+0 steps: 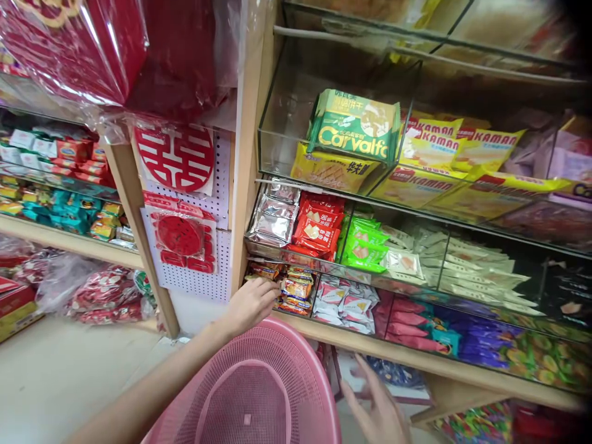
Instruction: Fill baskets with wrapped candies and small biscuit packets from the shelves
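A pink plastic basket [319,370] with mesh sides stands below me, against the lower shelf. My left hand [253,303] is over its far rim, palm down with the fingers stretched toward small orange-and-yellow snack packets [296,288] in the bottom shelf row. Whether the fingertips touch these packets cannot be made out. My right hand [377,404], slightly blurred, hangs to the right of the basket with its fingers apart and nothing in them. Silver-and-pink packets [345,305] lie in the compartment right of the orange ones.
Above are red packets [319,225], green packets [365,246] and silver packets [275,216] behind clear dividers. Higher up sit Carvalfo biscuits [354,126] and yellow KAMAN packs [432,142]. A wooden post [250,135] and a pegboard [222,259] with red decorations stand left.
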Tool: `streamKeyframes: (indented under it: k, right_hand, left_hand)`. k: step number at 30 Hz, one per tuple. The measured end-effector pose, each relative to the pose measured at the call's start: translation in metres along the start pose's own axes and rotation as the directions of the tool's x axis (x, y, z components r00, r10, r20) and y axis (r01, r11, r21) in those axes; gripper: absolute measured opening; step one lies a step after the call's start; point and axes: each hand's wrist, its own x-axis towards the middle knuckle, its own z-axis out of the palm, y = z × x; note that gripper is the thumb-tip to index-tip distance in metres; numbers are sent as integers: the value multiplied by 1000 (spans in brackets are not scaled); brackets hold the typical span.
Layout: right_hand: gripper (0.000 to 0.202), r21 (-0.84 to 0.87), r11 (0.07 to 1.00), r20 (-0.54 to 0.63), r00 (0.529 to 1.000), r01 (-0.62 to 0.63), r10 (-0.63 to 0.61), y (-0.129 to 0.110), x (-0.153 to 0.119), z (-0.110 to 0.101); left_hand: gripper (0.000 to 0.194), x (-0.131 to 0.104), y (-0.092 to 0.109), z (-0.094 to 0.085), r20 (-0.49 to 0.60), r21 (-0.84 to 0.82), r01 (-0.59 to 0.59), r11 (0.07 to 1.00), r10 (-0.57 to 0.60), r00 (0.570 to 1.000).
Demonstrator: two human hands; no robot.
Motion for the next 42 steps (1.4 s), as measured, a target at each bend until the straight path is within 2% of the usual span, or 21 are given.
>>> streamKeyframes:
  k: [1, 3, 4, 6, 8, 10, 16, 22, 29, 37, 42]
  right_hand:
    - [48, -94, 987, 3, 991, 134, -134, -9, 19, 4]
    - [41, -262, 885, 38, 920, 385, -390, -32, 52, 16]
    - [39, -333, 811, 77, 871, 481, -485, -44, 66, 23]
    - [38, -438, 674, 155, 788, 595, -595, -65, 89, 35]
    - [38, -513, 570, 220, 740, 642, -635, -80, 108, 43]
    - [35, -565, 500, 263, 717, 656, -645, -88, 122, 49]
    - [22, -616, 364, 363, 662, 698, -655, -95, 138, 55]
    - [23, -620, 329, 406, 650, 712, -642, -98, 140, 58]
    - [39, -616, 325, 414, 646, 717, -641, -96, 143, 60]
    - [42, -584, 328, 425, 624, 743, -656, -88, 150, 58]
    - [44, -557, 363, 401, 624, 747, -670, -83, 149, 59]
  left_hand:
    - [23, 4, 0, 3, 9, 21, -14, 1000, 14, 1000]
    - [25, 7, -3, 5, 22, 47, -30, 998, 28, 999]
    - [25, 6, -6, 5, 31, 55, -29, 998, 27, 999]
    - [24, -2, -13, 2, 37, 72, -9, 997, 6, 999]
    - [24, -14, -21, -1, 20, 83, 33, 996, -35, 999]
    - [24, -28, -28, -3, -20, 81, 71, 994, -69, 997]
    - [25, -56, -28, 3, -99, 45, 119, 992, -114, 988]
    - [28, -62, -23, 18, -134, -37, 128, 991, -132, 982]
    - [24, -49, -8, 33, -51, -89, 47, 995, -52, 997]
    - [24, -48, -6, 30, -8, -99, 44, 994, -45, 999]
    - [24, -47, -5, 30, 2, -88, 52, 995, -52, 999]
